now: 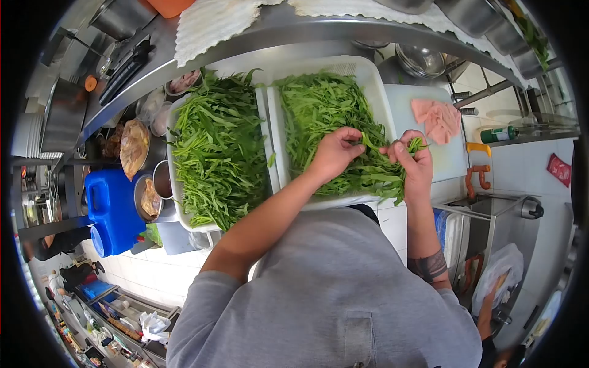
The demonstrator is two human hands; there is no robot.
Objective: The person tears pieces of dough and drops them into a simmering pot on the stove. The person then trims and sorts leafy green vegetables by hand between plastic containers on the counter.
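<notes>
Over the right-hand white basket, my left hand pinches a light green stem of water spinach between thumb and fingers. My right hand is closed round a small bunch of the same long-leaved greens, whose leaves hang below it. Both hands are close together near the basket's right side. Loose water spinach fills much of this basket. A second white tub to its left is heaped with cut greens.
A pink cloth lies on a white cutting board at the right. Metal bowls stand behind it. A steel shelf runs above the far edge. To the left are a blue jerrycan and bowls of meat.
</notes>
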